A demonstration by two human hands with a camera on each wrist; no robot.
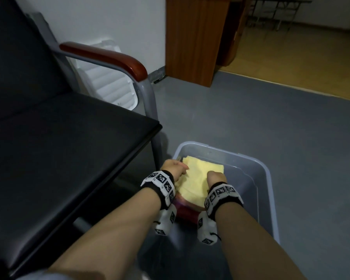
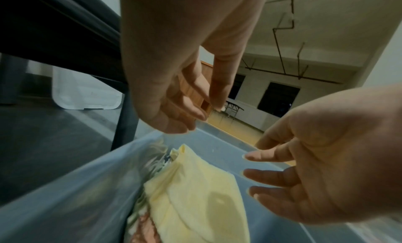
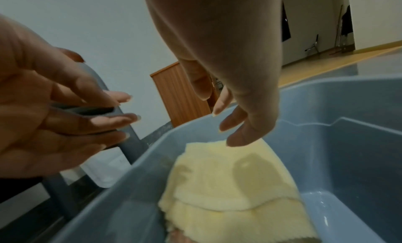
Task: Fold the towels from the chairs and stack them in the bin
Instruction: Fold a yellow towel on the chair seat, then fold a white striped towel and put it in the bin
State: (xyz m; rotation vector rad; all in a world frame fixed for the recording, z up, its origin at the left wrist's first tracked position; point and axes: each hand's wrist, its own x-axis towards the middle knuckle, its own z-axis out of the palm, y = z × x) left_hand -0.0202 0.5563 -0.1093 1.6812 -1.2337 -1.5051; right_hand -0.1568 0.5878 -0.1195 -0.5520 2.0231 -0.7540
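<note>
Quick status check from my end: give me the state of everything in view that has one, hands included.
yellow towel: folded, lying on top of the stack in the bin.
red towel: under the yellow one, mostly covered.
bin: open, no lid on, standing on the floor beside the chair.
chair: seat bare, no towel on it.
left hand: open above the yellow towel, no grip.
right hand: open above it, no grip.

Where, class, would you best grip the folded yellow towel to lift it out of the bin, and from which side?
Probably by its open right edge, from above: the yellow towel lies flat on the stack, tight against the bin wall nearest the chair, with bare floor to its right.
</note>
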